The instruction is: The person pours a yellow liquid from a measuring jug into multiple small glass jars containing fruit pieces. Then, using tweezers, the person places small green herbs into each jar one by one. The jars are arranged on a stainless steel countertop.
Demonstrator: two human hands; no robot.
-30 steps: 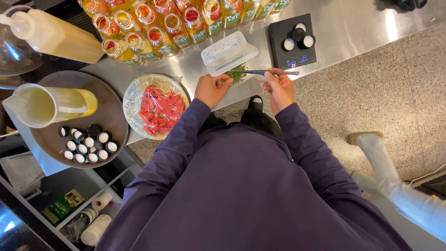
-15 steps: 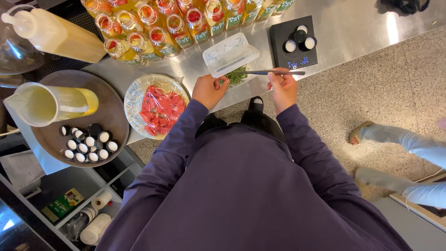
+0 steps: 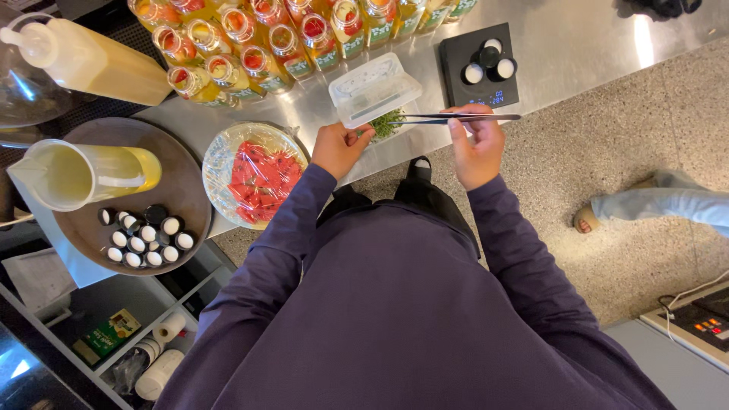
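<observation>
My right hand (image 3: pixel 476 144) grips long metal tweezers (image 3: pixel 448 118), their tips reaching left into green herbs (image 3: pixel 386 124). The herbs lie in a clear plastic container (image 3: pixel 373 88) with its lid tilted up, at the steel counter's near edge. My left hand (image 3: pixel 340 147) holds that container's near corner. Open glass bottles (image 3: pixel 250 45) of yellow liquid with red pieces stand in rows behind it.
A black scale (image 3: pixel 480 67) with small caps on it sits right of the container. At left are a film-covered bowl of red pieces (image 3: pixel 254 175), a round tray (image 3: pixel 186 190) with a jug of yellow liquid and several black caps, and a squeeze bottle (image 3: pixel 91 61). Another person's leg (image 3: pixel 661 205) is at right.
The tweezers' tips have moved left into the herbs and my hands sit slightly further apart. The other person's legs have shifted at the right.
</observation>
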